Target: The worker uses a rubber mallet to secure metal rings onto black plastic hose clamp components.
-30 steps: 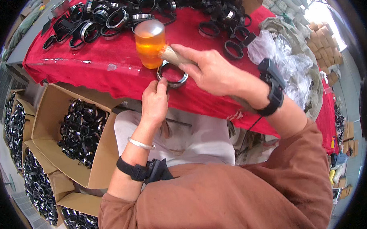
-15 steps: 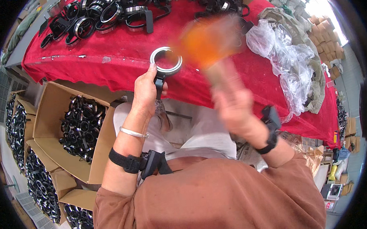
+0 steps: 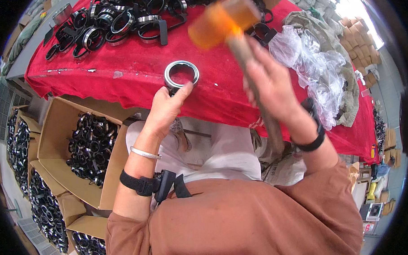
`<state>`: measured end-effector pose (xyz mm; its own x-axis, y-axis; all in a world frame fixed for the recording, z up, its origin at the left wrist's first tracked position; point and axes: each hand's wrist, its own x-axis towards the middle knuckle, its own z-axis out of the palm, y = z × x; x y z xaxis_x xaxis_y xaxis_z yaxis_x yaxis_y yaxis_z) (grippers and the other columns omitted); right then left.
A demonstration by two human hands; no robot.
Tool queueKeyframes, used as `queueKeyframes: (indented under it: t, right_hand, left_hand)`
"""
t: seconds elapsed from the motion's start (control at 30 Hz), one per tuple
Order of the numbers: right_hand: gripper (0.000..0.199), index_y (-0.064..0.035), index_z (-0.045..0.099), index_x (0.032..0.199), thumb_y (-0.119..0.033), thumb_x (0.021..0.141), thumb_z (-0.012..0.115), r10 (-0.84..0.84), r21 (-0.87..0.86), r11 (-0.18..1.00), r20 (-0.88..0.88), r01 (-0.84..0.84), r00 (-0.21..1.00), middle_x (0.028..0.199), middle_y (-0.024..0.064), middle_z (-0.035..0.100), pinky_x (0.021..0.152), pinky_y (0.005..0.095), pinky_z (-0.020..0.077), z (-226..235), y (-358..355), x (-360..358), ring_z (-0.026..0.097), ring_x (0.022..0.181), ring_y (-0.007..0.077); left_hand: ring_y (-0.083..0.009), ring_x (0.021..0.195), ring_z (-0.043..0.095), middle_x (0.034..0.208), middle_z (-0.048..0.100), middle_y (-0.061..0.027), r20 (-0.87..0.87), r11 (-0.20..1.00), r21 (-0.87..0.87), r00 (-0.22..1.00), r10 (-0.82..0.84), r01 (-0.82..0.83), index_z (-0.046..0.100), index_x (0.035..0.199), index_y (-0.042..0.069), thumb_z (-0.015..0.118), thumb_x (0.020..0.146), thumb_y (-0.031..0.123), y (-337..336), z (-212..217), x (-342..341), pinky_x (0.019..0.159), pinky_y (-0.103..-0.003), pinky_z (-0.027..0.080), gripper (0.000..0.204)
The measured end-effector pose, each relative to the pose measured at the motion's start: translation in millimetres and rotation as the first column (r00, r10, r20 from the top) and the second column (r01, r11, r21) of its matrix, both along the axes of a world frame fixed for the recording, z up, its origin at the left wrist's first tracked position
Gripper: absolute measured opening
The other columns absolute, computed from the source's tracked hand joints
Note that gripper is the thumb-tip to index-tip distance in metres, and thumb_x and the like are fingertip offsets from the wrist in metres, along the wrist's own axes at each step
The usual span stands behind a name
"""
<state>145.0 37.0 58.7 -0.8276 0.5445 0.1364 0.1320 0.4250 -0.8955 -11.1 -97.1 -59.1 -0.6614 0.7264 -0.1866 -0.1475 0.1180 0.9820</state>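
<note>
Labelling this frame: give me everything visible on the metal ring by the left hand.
The metal ring is silver-grey, shiny, round and open-centred, with a notched inner edge. It lies flat on the red cloth near the table's front edge. A dark part sits at its lower left, mostly hidden. The left hand touches it from below, thumb at the lower rim.

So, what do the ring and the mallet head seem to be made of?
Ring: probably metal, with a bright silver shine and a dark part under it, held by the left hand.
Mallet head: probably translucent orange plastic or rubber; it glows, though it is blurred. Its handle, in the right hand, looks wooden.
</note>
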Motion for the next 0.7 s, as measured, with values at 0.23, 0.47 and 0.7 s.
queueKeyframes:
  t: [0.23,0.47,0.7]
  right_hand:
    - [0.046,-0.0083,0.035,0.135,-0.019,0.092,0.045,0.132,0.258,0.957,0.019,-0.132,0.991,0.070,0.0038,0.055,0.048,0.0221,0.0437,-17,19,-44,0.051,0.053,0.0076]
    - [0.044,-0.0048,0.040,0.132,-0.012,0.090,0.048,0.313,0.608,0.737,0.082,-0.296,0.946,0.082,0.0081,0.059,0.066,0.0276,0.0470,-11,26,-69,0.054,0.070,0.0098]
    - [0.044,-0.0036,0.039,0.132,-0.012,0.090,0.048,0.286,0.586,0.763,0.072,-0.273,0.955,0.097,0.0138,0.065,0.069,0.0351,0.0489,-23,9,-76,0.063,0.083,0.0227]
  left_hand:
    - [-0.0141,0.078,0.055,0.082,0.061,-0.0124,-0.185,0.997,-0.068,0.982,0.028,-0.041,0.056,0.093,-0.008,0.063,0.080,0.031,4,-13,-2,0.072,-0.030,0.045,0.041]
    - [-0.0182,0.077,0.058,0.081,0.062,-0.0149,-0.246,0.997,0.031,0.966,0.079,-0.074,0.056,0.091,-0.007,0.062,0.081,0.031,2,-15,0,0.071,-0.033,0.045,0.039]
    - [-0.0242,0.078,0.059,0.083,0.061,-0.0211,-0.291,0.997,-0.032,0.955,0.063,-0.075,0.054,0.091,-0.008,0.062,0.081,0.033,2,-13,0,0.073,-0.035,0.046,0.043]
